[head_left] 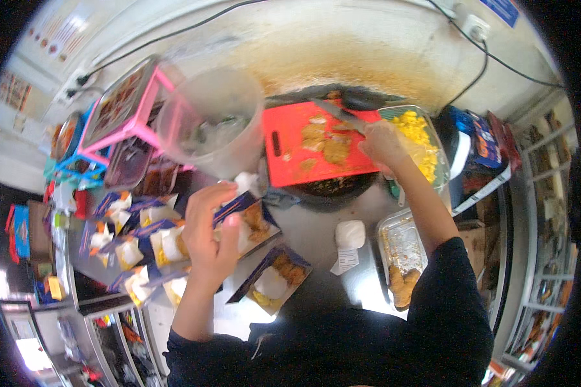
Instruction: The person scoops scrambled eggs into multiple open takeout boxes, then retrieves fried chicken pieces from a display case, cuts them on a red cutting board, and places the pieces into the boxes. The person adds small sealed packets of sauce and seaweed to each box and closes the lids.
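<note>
One knife (342, 116) in your right hand (384, 143) — fingers closed round its handle, blade over the red board (297, 169). Should be stiff, light, maybe greasy; handle's the hold. Sliced brown pieces (336, 150) below look soft, crumbly. Left hand (213, 226) empty, thumb spread — near boxes (252, 278).

Cutting board (289, 122) with food pieces (336, 152) on it. Left of the board, a tub (206, 97); right, a tray (441, 171) of diced food (414, 126). In front, a bundle (350, 233); front left, filled boxes (254, 271); front right, another tray (403, 248). Behind, a wall (342, 39).
</note>
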Demonstrator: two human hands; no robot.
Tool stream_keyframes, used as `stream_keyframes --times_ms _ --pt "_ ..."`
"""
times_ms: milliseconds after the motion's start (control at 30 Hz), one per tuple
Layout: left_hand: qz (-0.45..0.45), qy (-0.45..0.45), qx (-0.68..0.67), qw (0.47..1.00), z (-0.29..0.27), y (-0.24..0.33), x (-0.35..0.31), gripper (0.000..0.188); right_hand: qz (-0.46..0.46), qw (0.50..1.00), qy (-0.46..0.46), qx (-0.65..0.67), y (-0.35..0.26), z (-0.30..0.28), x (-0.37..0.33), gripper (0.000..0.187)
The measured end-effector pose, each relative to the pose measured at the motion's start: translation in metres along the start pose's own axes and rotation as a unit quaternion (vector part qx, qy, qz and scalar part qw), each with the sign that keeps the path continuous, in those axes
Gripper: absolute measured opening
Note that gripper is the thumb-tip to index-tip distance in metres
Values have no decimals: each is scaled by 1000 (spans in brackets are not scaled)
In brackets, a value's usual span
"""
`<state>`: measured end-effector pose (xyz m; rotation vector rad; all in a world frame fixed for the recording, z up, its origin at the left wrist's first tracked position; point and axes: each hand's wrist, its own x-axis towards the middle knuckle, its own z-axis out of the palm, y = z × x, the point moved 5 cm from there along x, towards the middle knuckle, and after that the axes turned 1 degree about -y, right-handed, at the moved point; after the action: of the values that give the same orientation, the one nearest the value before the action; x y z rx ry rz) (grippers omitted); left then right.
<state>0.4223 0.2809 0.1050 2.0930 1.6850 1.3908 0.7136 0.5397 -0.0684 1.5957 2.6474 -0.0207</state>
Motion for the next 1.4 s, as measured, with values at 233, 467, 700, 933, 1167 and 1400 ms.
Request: stream_keyframes --times_ms 233,467,700,933,1167,1400 --pt "-197 139 76 967 -109 -37 -123 22 -44 997 -35 43 -90 3 17 59" --pt "-289 192 204 915 -208 -80 -198 21 -77 985 119 102 -68 58 8 38" --pt "-258 115 201 938 -246 -229 -178 18 107 913 -28 394 -129 -29 -43 29" --pt "-402 -379 154 819 -209 -381 -156 37 -150 682 -134 703 -411 -141 -42 38" --pt "-276 -437 307 799 -192 -400 -182 65 -413 844 -264 218 -629 -5 51 36" --pt "-363 -415 146 822 -183 -423 -201 95 -316 927 -204 -4 -659 41 70 36"
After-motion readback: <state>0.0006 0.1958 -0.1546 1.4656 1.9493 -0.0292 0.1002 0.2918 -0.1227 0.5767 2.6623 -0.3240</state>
